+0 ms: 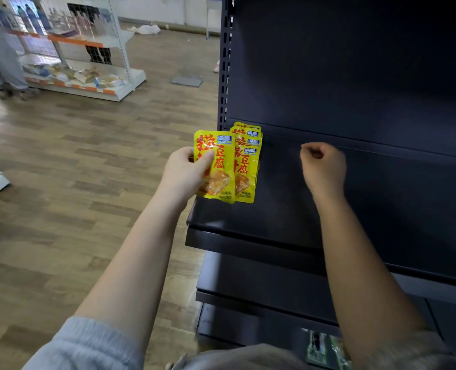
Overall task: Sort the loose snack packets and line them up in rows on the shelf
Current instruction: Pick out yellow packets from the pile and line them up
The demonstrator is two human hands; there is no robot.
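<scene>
Yellow packets, hands and shelves, counted

Five yellow snack packets point(244, 166) show: one held packet point(219, 166) in front and four overlapping in a row on the dark shelf point(328, 209). Two hands show, left hand point(185, 173) and right hand point(324, 166). Three dark shelf levels show.

Pushed-up light grey sleeves point(88, 345)

Yellow packets point(244, 161) crowd the dark shelf point(275, 217) at its left end; rightward its surface lies bare.
</scene>
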